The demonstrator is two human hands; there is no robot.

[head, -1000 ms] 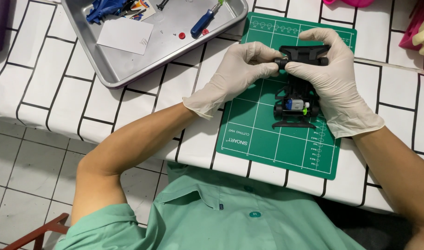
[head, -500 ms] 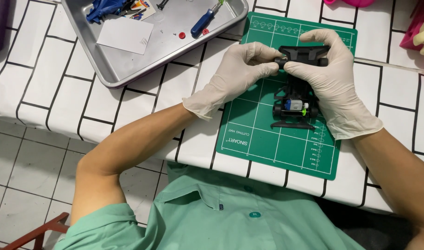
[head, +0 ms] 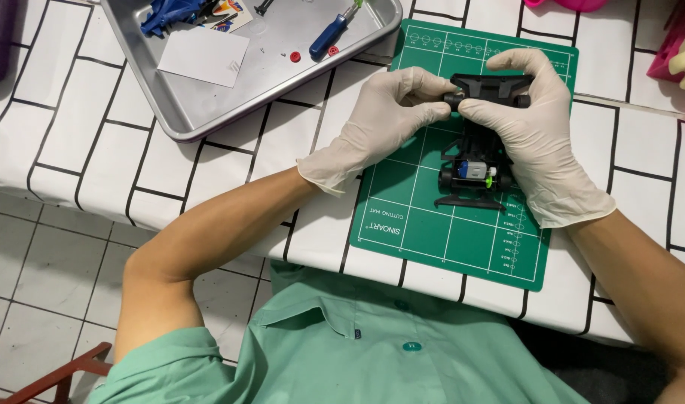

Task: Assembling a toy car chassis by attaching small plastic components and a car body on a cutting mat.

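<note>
Two gloved hands pinch the far end of a small black toy car (head: 481,142) on the green mat (head: 424,224). Left hand (head: 380,123) grips at 9 o'clock, right hand (head: 526,131) at 3 o'clock. It looks like fitting a front part; next needs a gentle, even push.
</note>
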